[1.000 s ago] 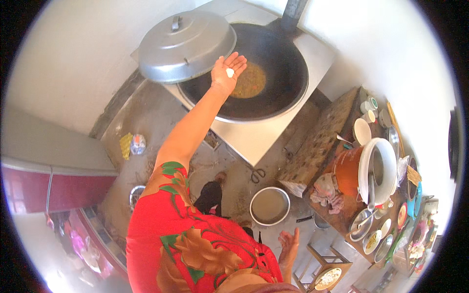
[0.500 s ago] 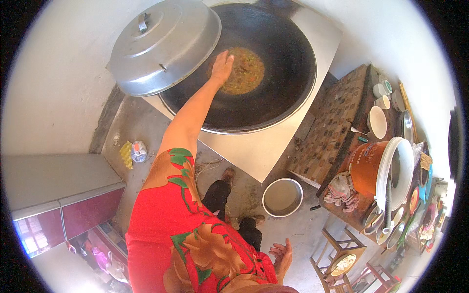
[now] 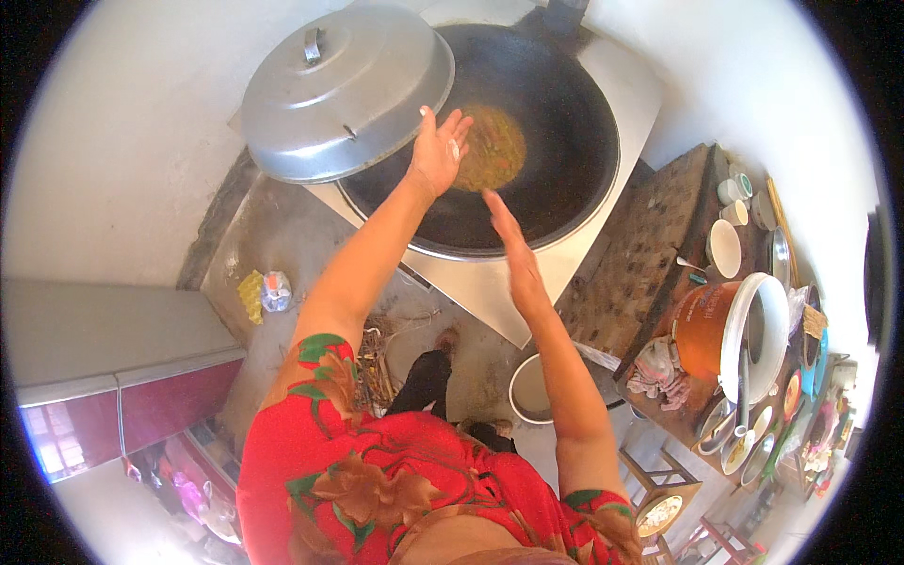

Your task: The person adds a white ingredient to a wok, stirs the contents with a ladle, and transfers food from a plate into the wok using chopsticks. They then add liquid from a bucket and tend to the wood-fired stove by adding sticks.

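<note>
On my feed I see both hands of the person over a big black wok [image 3: 574, 179]. The left hand [image 3: 441, 158] is spread wide, palm turned up toward me, with a small whitish patch on it; I cannot tell what that patch is. The right hand [image 3: 513, 247] is held flat and narrow, fingers together, above the near rim, and I see nothing in it. The 2 hands are apart, with the left nearer the food [image 3: 497, 151], a greenish-orange mix pooled in the bottom of the wok. I cannot tell whether either hand touches the wok.

The wok sits in a pale stove top [image 3: 504, 306]. A large metal lid [image 3: 348, 89] is tilted over its left edge, handle up. To my right, an orange bucket [image 3: 708, 330] with a white inside stands beside a crumpled cloth [image 3: 661, 369]. A round basin [image 3: 530, 391] is on the floor, partly behind the right forearm.
</note>
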